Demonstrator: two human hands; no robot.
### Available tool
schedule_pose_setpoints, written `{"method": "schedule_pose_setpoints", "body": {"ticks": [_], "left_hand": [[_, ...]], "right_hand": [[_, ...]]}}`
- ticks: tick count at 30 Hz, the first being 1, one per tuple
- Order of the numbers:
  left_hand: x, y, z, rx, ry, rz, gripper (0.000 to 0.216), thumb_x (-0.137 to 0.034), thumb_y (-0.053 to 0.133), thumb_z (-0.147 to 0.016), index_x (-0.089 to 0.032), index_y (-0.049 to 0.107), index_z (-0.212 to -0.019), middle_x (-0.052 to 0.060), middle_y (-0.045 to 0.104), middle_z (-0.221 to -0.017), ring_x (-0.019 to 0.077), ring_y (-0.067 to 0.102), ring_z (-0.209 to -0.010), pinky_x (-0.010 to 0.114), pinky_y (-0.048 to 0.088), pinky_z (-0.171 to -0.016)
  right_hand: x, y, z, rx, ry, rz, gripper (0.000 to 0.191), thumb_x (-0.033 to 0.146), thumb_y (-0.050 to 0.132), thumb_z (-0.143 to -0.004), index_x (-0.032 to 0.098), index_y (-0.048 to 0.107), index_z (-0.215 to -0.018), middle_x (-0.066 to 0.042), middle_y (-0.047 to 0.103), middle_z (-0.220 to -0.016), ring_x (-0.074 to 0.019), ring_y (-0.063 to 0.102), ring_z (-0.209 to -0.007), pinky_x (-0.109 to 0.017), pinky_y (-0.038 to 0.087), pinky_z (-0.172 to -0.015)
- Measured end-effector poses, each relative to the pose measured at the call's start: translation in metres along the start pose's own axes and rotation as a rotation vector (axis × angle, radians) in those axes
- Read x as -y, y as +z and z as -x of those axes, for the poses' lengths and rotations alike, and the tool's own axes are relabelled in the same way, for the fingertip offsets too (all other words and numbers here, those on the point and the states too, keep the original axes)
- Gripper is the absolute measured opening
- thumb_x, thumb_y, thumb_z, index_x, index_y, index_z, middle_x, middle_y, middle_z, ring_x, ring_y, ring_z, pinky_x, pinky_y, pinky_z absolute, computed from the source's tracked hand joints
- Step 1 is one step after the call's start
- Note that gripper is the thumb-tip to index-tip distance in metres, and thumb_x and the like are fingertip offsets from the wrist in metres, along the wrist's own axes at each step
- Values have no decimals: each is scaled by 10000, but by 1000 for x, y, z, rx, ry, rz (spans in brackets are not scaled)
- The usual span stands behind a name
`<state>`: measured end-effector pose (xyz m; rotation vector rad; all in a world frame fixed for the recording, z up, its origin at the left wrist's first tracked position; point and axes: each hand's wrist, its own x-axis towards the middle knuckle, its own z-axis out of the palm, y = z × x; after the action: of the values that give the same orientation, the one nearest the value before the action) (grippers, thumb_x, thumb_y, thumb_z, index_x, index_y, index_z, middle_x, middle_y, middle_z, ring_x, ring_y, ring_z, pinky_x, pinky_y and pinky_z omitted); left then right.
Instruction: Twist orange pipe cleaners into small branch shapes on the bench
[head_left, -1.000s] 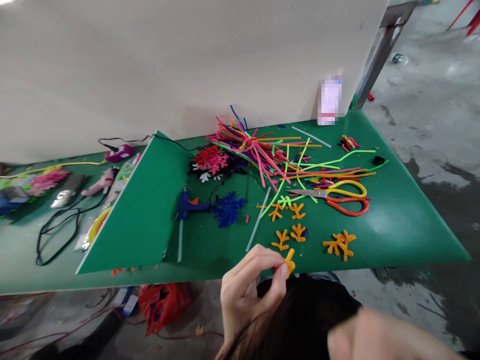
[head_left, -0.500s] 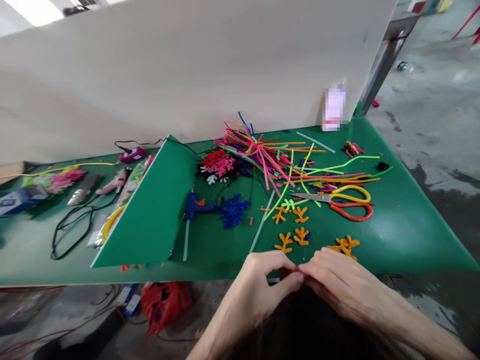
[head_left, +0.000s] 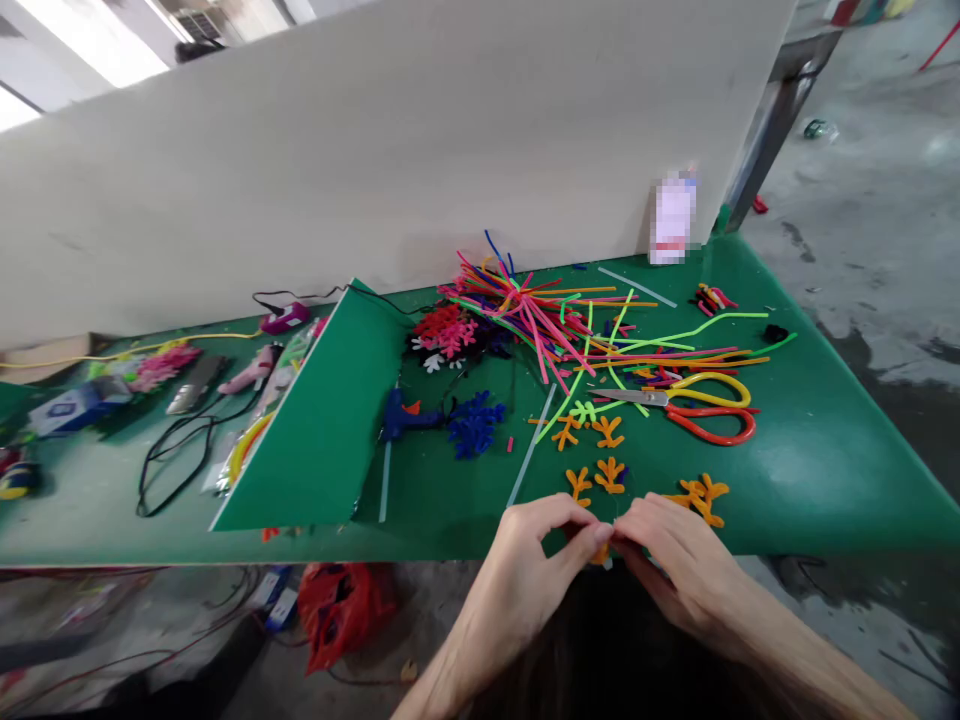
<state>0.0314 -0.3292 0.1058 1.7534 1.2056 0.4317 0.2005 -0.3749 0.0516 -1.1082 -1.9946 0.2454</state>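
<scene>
My left hand (head_left: 551, 545) is closed in a pinch at the table's front edge, a small orange pipe cleaner piece (head_left: 602, 554) showing under its thumb. Against that thumb tip, my right hand (head_left: 671, 540) pinches at the same piece, its fingers covering most of it. Just beyond the hands lie several branched orange pipe cleaner shapes (head_left: 610, 475), with another orange cluster (head_left: 703, 498) to the right. Scissors (head_left: 675, 398) with one yellow and one red handle lie open behind them. A light green shape (head_left: 583, 411) is near the blade tips.
A blue glue gun (head_left: 409, 418) lies beside blue branched shapes (head_left: 476, 423). Colourful pipe cleaners (head_left: 525, 300) are heaped behind. A green board (head_left: 307, 430) stands tilted on the left. A glue stick (head_left: 531, 455) lies near my left hand; a wall (head_left: 420, 130) closes off the back.
My fingertips have parted slightly, and more of the orange piece shows between them. The view has turned a little to the left. The things on the table lie as before.
</scene>
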Motion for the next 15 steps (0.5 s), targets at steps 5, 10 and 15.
{"method": "schedule_pose_setpoints", "body": {"ticks": [5, 10, 15], "left_hand": [[5, 5, 0, -60, 146, -118, 88, -215, 574, -846, -154, 629, -814, 26, 641, -791, 140, 589, -729, 223, 456, -688], [14, 11, -11, -113, 102, -142, 143, -201, 495, -896, -158, 603, -813, 30, 630, -802, 143, 588, -728, 237, 457, -696], [25, 12, -24, -117, 55, -301, 199, -146, 451, -903, -143, 583, -754, 54, 621, -786, 168, 589, -728, 263, 459, -679]], "right_hand": [[-9, 11, -5, 57, 26, 51, 189, 116, 315, -951, 167, 494, -915, -25, 574, -724, -154, 512, -621, -291, 439, -607], [-24, 31, -3, 22, 25, 71, 167, 86, 364, -933, 151, 477, -1038, -91, 609, -943, -190, 574, -842, -337, 471, -755], [-38, 52, -2, 49, 18, 122, 196, 88, 354, -933, 142, 498, -1054, -88, 613, -918, -190, 566, -789, -335, 471, -716]]}}
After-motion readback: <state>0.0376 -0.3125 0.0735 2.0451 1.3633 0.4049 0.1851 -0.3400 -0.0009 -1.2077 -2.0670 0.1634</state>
